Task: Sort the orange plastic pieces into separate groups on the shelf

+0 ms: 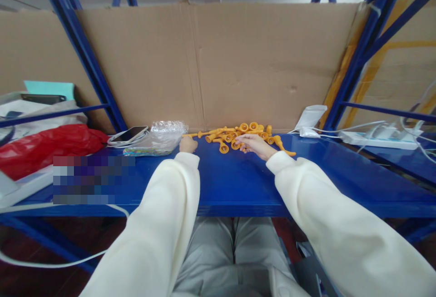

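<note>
A heap of orange horns (229,137) lies along the back edge of the bench (235,183), around its middle, flared mouths pointing every way and thin stems tangled behind them. One stray horn (279,143) pokes out at the heap's right side, its tail towards the bench's right end. They look like moulded plastic to me: light, stiff, probably a bit slick, and unlikely to break if dropped. I'd take one by the stem just below the flare, where fingers get a decent grip; the wide mouth looks easier to fumble, and crossing stems could drag a neighbour along.

The left hand (189,144) is at the heap's left end, curled into a loose fist beside a thin orange stem. The right hand (255,145) reaches over the heap's front right, fingers half bent, tips among the flared mouths. At this distance I can't tell whether either hand actually has hold of a horn.

Left of the heap, near the back edge, sit a clear plastic bag (165,134) and a phone (131,134) with a white cable. A red bag (51,145) slumps towards the left end. Near the right back corner is a power strip (378,137). Cardboard (252,61) stands upright behind everything.
</note>
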A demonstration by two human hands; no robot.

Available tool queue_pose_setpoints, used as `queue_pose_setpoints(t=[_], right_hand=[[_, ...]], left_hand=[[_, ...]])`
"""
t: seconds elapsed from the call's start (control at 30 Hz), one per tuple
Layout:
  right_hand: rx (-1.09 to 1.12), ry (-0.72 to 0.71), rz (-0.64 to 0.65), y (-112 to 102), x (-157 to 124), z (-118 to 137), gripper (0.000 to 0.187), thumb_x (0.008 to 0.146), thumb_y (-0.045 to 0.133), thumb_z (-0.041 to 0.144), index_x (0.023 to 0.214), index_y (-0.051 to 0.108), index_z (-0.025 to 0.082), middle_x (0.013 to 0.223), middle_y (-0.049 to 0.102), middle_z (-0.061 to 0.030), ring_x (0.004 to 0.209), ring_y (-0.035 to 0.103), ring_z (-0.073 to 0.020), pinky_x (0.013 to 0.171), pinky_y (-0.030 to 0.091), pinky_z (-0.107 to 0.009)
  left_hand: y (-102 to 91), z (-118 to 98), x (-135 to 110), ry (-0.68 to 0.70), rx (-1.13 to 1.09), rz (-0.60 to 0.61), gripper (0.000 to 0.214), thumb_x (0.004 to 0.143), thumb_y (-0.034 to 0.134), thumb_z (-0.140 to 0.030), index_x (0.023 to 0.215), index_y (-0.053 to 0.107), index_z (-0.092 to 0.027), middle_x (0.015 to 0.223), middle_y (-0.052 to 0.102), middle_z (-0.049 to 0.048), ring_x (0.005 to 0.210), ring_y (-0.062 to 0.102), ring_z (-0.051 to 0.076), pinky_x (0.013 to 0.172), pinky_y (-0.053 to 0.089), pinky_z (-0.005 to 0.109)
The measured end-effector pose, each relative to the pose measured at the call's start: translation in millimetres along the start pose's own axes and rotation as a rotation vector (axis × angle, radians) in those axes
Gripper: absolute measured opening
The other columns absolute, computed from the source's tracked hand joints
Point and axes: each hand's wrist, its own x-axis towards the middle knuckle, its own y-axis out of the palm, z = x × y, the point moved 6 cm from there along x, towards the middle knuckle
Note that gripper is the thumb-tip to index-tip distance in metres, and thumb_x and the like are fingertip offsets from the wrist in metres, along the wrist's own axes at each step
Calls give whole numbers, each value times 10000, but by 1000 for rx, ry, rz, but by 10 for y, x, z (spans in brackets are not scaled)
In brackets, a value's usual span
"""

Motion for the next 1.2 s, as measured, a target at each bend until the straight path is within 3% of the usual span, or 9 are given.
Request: queue_pose_setpoints(t=[0.1,0.17,0.37,0.53,0.93,1.2], right_hand=[[3,3,-8,-10,12,-8,159,935,597,113,831,710,153,914,772,-52,542,583,-55,484,449,-157],[10,1,-9,-15,20,-11,164,938,592,107,841,714,156,891,769,-45,535,579,-56,481,447,-157],[9,-4,-14,-12,21,-9,163,936,602,104,827,713,155,849,759,-38,518,570,-51,472,446,-153],[-13,-7,-22,-9,15,1,164,934,607,103,822,716,152,859,758,-43,514,574,-50,465,443,-154],[-41,-14,-2,-11,33,-9,157,925,609,103,817,714,150,813,758,-32,524,576,-50,458,440,-135],[-82,-49,-1,-23,33,6,155,907,637,124,782,720,159,824,764,-34,546,587,-58,480,435,-145]], left_hand=[[-31,-57,-55,79,190,-41,375,835,577,-74,1186,707,-71,1215,722,248,1176,694,331,931,560,373],[-34,-71,-85,99,269,-44,385,853,575,-100,1220,689,-82,1268,697,251,1178,692,325,935,560,377],[-25,-83,-98,164,380,-65,395,892,542,-124,1262,666,-59,1316,666,255,1234,657,320,963,541,363],[40,-83,-73,221,439,8,394,901,512,-122,1244,704,-150,1335,682,190,1287,621,313,1048,492,413],[111,-67,18,252,460,48,470,873,465,-105,1277,682,-207,1376,677,120,1312,604,269,1094,436,433],[181,-17,193,285,473,81,523,868,457,-132,1346,647,-224,1382,667,149,1323,595,315,1129,397,507]])
